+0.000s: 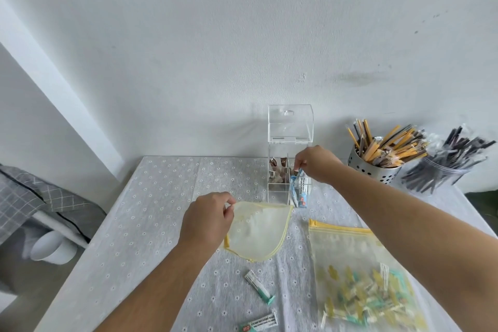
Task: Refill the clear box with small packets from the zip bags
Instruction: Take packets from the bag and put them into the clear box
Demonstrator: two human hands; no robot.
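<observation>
clear box (289, 170): rigid acrylic, lid up, table's far edge | right hand (316, 163): pinching blue-white packets (299, 188) in its front-right compartment | left hand (208, 219): pinching limp, yellow-edged empty zip bag (258, 230) just before box | full zip bag (361, 275): front-right of box

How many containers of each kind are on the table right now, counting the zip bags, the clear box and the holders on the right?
Zip bags: 2, an empty-looking zip bag in the left hand and a full zip bag
Clear box: 1
Metal holder: 1
Clear jar: 1
Total: 5
</observation>
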